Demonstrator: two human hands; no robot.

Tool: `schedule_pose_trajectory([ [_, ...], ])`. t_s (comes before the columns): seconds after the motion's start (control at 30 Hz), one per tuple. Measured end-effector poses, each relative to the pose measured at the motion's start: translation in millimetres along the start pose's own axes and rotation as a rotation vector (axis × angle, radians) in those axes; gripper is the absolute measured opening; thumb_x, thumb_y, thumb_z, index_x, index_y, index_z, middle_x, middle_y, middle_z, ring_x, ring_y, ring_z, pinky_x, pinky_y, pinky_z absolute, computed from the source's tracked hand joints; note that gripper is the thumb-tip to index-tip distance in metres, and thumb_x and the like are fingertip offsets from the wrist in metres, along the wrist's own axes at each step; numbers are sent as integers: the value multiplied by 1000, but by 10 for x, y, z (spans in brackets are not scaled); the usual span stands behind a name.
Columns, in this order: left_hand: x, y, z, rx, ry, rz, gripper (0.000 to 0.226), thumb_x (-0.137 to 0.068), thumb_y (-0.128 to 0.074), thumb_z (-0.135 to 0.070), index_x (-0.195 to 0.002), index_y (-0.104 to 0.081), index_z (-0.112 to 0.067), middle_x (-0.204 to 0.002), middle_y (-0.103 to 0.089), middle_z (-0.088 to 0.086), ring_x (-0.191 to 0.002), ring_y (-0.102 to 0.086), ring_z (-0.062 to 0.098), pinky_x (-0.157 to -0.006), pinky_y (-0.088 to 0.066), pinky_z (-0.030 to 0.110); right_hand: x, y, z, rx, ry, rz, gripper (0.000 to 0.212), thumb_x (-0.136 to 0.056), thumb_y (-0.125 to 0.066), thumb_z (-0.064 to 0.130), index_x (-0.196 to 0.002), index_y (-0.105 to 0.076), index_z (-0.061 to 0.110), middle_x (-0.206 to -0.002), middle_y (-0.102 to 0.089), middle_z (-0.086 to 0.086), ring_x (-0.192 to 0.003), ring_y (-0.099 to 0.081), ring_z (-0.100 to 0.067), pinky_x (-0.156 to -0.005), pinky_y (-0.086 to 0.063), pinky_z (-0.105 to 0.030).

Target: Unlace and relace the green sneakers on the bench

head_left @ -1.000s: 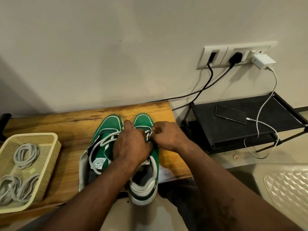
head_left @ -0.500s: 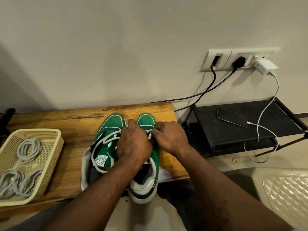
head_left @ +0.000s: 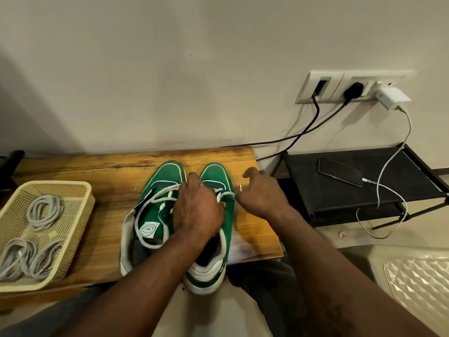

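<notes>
Two green sneakers stand side by side on the wooden bench (head_left: 97, 171), toes toward the wall. The left sneaker (head_left: 155, 205) has loose white lace looped over its tongue. My left hand (head_left: 196, 210) lies over the lacing of the right sneaker (head_left: 215, 173), fingers curved down onto it and hiding the eyelets. Just right of that shoe, my right hand (head_left: 262, 193) pinches the white lace (head_left: 228, 194), which runs taut from the shoe's side with its tip sticking up by my fingers.
A cream plastic basket (head_left: 48, 184) with coiled grey cables (head_left: 43, 210) sits at the bench's left end. Right of the bench stands a black rack (head_left: 388, 190) holding a phone (head_left: 340, 171) on a white charging cable. Black cords hang from the wall socket (head_left: 349, 86).
My right hand has drawn away to the right of the right sneaker, pulling the lace end out with it. My left hand stays on the shoe.
</notes>
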State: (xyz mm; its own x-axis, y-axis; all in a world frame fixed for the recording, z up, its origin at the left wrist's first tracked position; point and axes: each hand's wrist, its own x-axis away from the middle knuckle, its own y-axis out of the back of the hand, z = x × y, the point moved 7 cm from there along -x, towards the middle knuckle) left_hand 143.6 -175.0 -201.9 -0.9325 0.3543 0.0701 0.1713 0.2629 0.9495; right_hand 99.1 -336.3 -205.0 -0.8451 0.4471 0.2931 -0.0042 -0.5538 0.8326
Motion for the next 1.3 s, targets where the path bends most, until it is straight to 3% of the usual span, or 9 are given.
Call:
schedule_pose_trajectory([
  [0.2, 1, 6, 24, 56, 13, 6, 26, -94, -66, -42, -99, -78, -20, -109, -45, 5, -95, -56, 28, -79, -55, 43, 17, -186, 373, 228, 232, 39, 21, -99, -50, 41, -104, -61, 24, -105, -64, -3, -103, -59, -28, -79, -46, -41],
  [0.43, -43, -45, 54, -8, 41, -2, 41, -87, -74, -57, -80, -76, -16, -95, -60, 3, -82, -63, 26, -79, -53, 41, 26, -44, 367, 119, 218, -3, 25, -104, -55, 35, -86, -64, 19, -97, -74, -7, -91, -65, -30, -78, -56, -44],
  [0.63, -40, -42, 103, 27, 86, -54, 42, -82, -80, -59, -87, -76, -17, -93, -69, 0, -88, -69, 27, -88, -55, 44, 320, 803, 543, -1287, 301, -93, 28, -108, -48, 13, -82, -59, 15, -72, -61, 4, -69, -55, -11, -73, -47, -28],
  [0.73, -28, -62, 75, 0, 59, -48, 46, -84, -78, -60, -87, -76, -14, -97, -66, 2, -89, -67, 27, -89, -55, 45, 190, 776, 291, -481, 176, -196, 29, -99, -50, 20, -72, -60, 18, -75, -61, 0, -78, -61, -22, -75, -50, -38],
  [0.83, -26, -79, 62, 5, 34, -37, 45, -86, -77, -58, -85, -78, -13, -101, -62, 4, -87, -66, 27, -89, -56, 46, 99, 297, -14, 108, -47, 67, 22, -87, -64, 25, -106, -68, 15, -106, -69, -8, -98, -64, -30, -88, -58, -45],
  [0.97, 1, -51, 32, 32, 8, -40, 40, -87, -78, -52, -81, -78, -13, -98, -60, 6, -86, -66, 28, -85, -57, 47, 99, 307, 310, -54, 148, -146, 25, -91, -65, 30, -114, -66, 22, -113, -72, -4, -107, -65, -29, -88, -56, -43],
  [1.07, 6, -48, 44, 47, -4, -34, 29, -91, -74, -43, -82, -79, -15, -94, -58, 6, -83, -65, 29, -82, -58, 47, 56, -58, 436, 219, 170, 44, 32, -101, -53, 48, -108, -68, 21, -108, -71, -6, -99, -62, -29, -75, -49, -37],
  [1.17, 11, -25, 43, 55, -6, -52, 23, -88, -78, -41, -81, -81, -19, -92, -61, 4, -82, -65, 26, -84, -58, 47, 9, -308, 376, 277, 187, 201, 22, -106, -52, 34, -110, -65, 17, -115, -71, -11, -92, -58, -27, -72, -46, -36],
  [1.3, 31, -34, 45, 98, 19, -46, 34, -84, -81, -50, -68, -77, -21, -77, -64, -1, -71, -66, 23, -79, -59, 43, 27, -144, 364, 242, 243, 127, 21, -102, -57, 34, -104, -72, 20, -108, -73, -7, -98, -64, -28, -81, -56, -40],
])
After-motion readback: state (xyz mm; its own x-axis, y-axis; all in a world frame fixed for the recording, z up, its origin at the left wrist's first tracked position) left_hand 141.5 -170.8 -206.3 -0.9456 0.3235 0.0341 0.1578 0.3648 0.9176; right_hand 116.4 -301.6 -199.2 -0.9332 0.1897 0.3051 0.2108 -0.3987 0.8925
